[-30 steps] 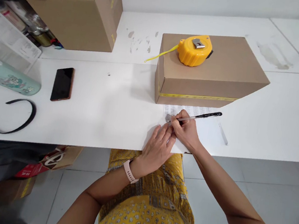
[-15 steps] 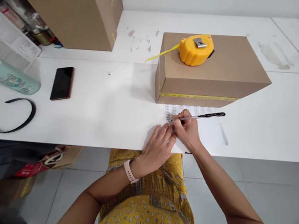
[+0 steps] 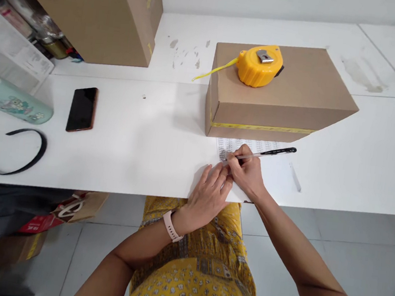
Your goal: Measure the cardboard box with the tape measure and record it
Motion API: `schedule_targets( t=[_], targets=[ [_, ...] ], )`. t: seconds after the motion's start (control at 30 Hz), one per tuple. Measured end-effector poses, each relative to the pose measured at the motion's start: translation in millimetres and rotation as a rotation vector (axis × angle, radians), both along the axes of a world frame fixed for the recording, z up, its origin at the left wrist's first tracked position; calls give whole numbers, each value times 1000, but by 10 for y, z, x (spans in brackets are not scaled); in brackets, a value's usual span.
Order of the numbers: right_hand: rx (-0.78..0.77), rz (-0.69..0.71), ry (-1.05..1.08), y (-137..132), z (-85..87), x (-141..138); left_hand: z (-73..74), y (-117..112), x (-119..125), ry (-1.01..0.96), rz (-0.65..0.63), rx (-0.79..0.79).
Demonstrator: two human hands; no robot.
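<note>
My right hand [image 3: 247,171] is closed around a pen [image 3: 269,153], whose black end points up to the right and whose tip is at the left part of a sheet of paper [image 3: 277,172] with rows of writing. Flat on the sheet's lower left edge rests my left hand [image 3: 211,188], fingers stretched out, touching or nearly touching the right hand. Just behind the paper stands a closed cardboard box [image 3: 266,113] with yellow tape, covering the sheet's far edge. A yellow tape measure [image 3: 257,69] lies on top of the box.
On the white table [image 3: 140,146] lie a phone [image 3: 82,110] and a black headband [image 3: 40,152] at the left, near a mint-green bottle [image 3: 19,102]. Larger cardboard boxes [image 3: 97,25] stand at the back left. A pen cap or clear strip [image 3: 295,177] lies on the paper's right side.
</note>
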State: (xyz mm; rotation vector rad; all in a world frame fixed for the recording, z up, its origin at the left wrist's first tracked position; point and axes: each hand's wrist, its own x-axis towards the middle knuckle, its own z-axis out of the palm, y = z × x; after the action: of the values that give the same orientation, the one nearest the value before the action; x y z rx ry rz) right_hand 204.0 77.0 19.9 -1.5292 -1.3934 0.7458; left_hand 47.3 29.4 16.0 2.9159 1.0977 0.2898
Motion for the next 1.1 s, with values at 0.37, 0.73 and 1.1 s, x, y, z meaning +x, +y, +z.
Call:
schedule_targets(
  t=[0.37,0.73,1.1],
  targets=[
    [-2,-10,-9,1,0,5,-6,-6,-2,1,3,34],
    [2,-30,-38,7,17,3,-16,-11,6,-4,9,36],
    [-1,-23,-26,2,-1,-5,-4,-4,2,3,6,28]
  ],
)
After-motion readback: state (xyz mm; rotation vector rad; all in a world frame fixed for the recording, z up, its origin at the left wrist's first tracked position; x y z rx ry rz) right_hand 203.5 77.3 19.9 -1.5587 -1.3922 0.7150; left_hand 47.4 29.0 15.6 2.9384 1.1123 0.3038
